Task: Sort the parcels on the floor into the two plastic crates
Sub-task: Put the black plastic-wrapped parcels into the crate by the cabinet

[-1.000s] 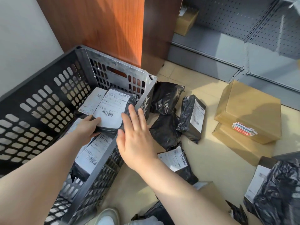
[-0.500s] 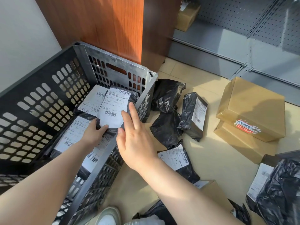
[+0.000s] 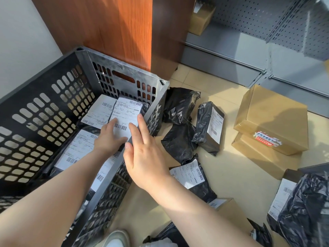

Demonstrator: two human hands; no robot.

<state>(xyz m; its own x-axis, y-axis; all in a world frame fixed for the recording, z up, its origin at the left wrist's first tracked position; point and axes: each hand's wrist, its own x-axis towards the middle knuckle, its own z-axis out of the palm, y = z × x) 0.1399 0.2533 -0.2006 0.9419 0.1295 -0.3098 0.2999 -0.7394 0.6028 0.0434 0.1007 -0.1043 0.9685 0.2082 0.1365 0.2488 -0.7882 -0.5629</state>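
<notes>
Head view, looking down. A black perforated plastic crate (image 3: 44,111) fills the left half of the frame and already holds several black poly-bag parcels with white shipping labels. The left hand (image 3: 108,138) lies flat, fingers straight, on the labelled parcel (image 3: 126,118) at the crate's upper right inside corner, pressing it down rather than gripping it. The right hand (image 3: 144,157) is spread wide with straight fingers above the crate's near right wall; its fingertips reach the same parcel's right edge, though actual contact cannot be confirmed. The two hands are close together and hold nothing.

Unsorted items remain on the tiled floor (image 3: 231,175) right of centre: a cluster of black bagged parcels (image 3: 181,125) just beside the crate, two stacked cardboard boxes (image 3: 270,122) at centre right, and further bags (image 3: 302,207) at lower right. Only one crate is in view (the second lies outside the frame), so the task appears partly done.

Likely hazards:
- The pressed parcel seems to rest against its neighbour and the wall; released unevenly, it could slide or tip face-down, hiding its label.
- The slippery bags may shift as more are stacked on top.
- A shoe (image 3: 115,239) at the bottom edge stands near loose bags, which could be trodden on.
</notes>
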